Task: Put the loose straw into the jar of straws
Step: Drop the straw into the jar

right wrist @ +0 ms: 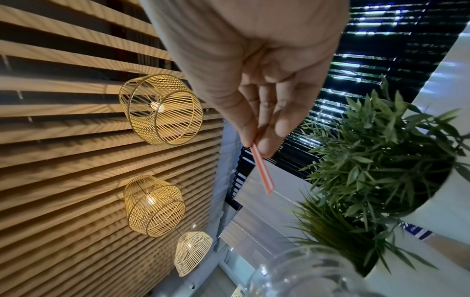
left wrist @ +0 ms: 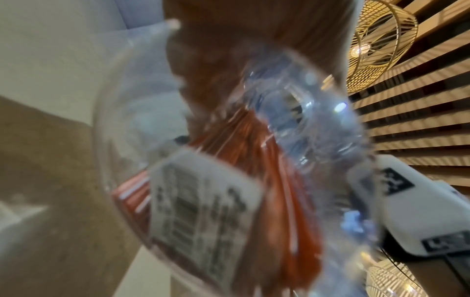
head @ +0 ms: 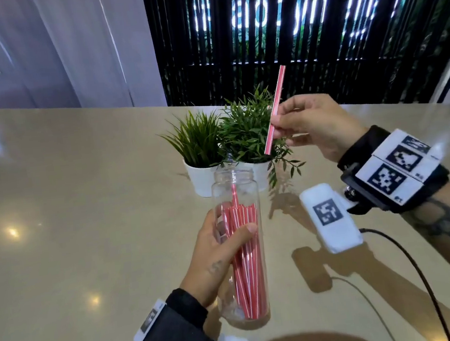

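Observation:
A clear jar (head: 239, 247) full of red-and-white straws stands near the table's front edge, its mouth open at the top. My left hand (head: 222, 252) grips its middle, thumb across the front. The jar (left wrist: 229, 160) fills the left wrist view, blurred, with a white label. My right hand (head: 308, 127) pinches a loose red-and-white straw (head: 274, 111) between thumb and fingers, tilted, its lower end in the air above and right of the jar mouth. In the right wrist view the straw (right wrist: 263, 168) points down from my fingertips (right wrist: 269, 144) towards the jar rim (right wrist: 305, 269).
Two small green plants in white pots (head: 199, 178) stand just behind the jar, close under the straw. The beige table (head: 80, 187) stretches left. A white tagged box (head: 330, 217) and a black cable (head: 413, 261) hang by my right wrist.

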Motion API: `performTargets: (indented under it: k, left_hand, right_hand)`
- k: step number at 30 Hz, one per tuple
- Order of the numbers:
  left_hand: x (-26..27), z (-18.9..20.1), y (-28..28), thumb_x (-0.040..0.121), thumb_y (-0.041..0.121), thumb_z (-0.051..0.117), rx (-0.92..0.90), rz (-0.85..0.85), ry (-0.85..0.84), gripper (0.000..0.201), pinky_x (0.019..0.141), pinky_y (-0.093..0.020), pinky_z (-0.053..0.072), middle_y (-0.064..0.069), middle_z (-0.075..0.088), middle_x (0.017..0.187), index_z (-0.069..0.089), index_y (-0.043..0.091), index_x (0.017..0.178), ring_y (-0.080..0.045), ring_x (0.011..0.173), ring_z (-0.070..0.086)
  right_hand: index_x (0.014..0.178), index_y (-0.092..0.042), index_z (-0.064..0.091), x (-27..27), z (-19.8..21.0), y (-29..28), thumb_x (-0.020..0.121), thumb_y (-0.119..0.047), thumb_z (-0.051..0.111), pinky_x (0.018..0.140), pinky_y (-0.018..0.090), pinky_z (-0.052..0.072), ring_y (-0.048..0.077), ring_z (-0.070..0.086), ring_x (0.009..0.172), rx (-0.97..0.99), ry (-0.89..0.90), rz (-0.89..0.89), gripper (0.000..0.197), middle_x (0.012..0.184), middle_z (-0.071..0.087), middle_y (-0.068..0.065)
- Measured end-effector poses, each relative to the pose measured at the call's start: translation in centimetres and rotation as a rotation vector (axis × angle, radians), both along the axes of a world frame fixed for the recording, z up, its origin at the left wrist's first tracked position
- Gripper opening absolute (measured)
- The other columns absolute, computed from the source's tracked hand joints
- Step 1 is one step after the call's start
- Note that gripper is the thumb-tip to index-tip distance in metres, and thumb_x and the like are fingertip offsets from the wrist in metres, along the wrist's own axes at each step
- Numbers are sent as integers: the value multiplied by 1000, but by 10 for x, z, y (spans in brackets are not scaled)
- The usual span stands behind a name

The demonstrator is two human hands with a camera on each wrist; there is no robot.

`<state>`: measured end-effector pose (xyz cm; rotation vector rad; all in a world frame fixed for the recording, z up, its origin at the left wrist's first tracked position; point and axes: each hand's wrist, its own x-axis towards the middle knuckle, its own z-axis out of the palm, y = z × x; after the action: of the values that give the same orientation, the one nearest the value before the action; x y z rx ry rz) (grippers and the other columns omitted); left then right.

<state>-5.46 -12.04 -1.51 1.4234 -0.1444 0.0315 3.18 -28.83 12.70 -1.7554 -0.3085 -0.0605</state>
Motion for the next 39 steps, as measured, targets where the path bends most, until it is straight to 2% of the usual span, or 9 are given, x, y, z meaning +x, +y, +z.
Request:
performTargets:
  k: [6, 10, 18, 23, 28, 30, 32, 34, 39]
  left_hand:
    - [-5, 1, -20, 55, 44, 71, 11, -69, -17, 68, 73, -29, 56, -2, 67, 104, 50, 24, 116, -17, 91, 68]
    - [-6, 4, -23, 55, 43, 71, -6, -91, -25, 69, 68, -21, 55, 1, 68, 103, 50, 23, 117, -12, 89, 68]
    - [-4, 11, -22, 57, 40, 72, -11, -110, -59, 64, 69, -20, 56, 11, 70, 99, 48, 33, 115, -7, 92, 68]
    - [-4, 13, -25, 54, 42, 70, -10, -128, -71, 62, 68, -18, 55, 21, 70, 96, 48, 35, 112, -4, 91, 67]
    - [-5, 14, -28, 61, 33, 72, -7, -117, -79, 56, 68, -15, 53, 15, 71, 96, 49, 34, 112, -2, 90, 67]
    - [-5, 15, -28, 57, 39, 73, 0, -119, -78, 64, 67, -16, 54, 13, 68, 100, 47, 35, 115, -1, 92, 66]
    - [-6, 15, -29, 52, 46, 70, 13, -127, -76, 71, 69, -19, 55, 10, 65, 106, 45, 35, 118, -3, 95, 66]
    - [-6, 15, -29, 51, 47, 70, 18, -131, -79, 70, 69, -20, 55, 10, 65, 107, 45, 37, 116, -3, 95, 66]
    - [-6, 15, -25, 51, 46, 69, 11, -121, -85, 61, 65, -17, 55, 22, 69, 93, 47, 42, 108, 1, 89, 66]
  right_hand:
    - [73, -19, 51, -5, 6, 11, 80, -1, 63, 36, 9, 36, -2, 58, 40, -62, -5, -47, 23, 43, 63, -8]
    - [65, -19, 50, -15, 1, 16, 79, -5, 63, 34, 10, 29, 1, 46, 47, -264, 5, -19, 24, 60, 56, -6]
    - [58, -19, 54, -29, 1, 11, 82, -11, 55, 46, 19, 20, 7, 35, 56, -344, 94, 25, 25, 68, 54, -4]
    - [63, -16, 58, -35, -7, 8, 82, -14, 54, 50, 21, 24, 11, 37, 67, -340, 96, 16, 19, 72, 53, -8]
    - [65, -10, 59, -41, -11, 3, 83, -16, 52, 55, 23, 27, 12, 39, 69, -343, 95, 22, 20, 68, 50, -7]
    - [68, -2, 64, -42, -10, 1, 84, -17, 51, 55, 20, 31, 9, 42, 68, -344, 59, 25, 26, 69, 52, -5]
    - [82, 13, 64, -41, -11, -1, 84, -16, 50, 48, 6, 36, -6, 50, 59, -341, 10, 33, 32, 73, 54, -4]
    - [86, 15, 63, -42, -12, -2, 85, -16, 50, 42, 0, 34, -17, 48, 51, -363, -30, 39, 34, 79, 58, -6]
    - [91, -9, 70, -42, -10, -4, 85, -26, 51, 61, 22, 33, -2, 52, 79, -266, -37, -9, 27, 102, 61, -11]
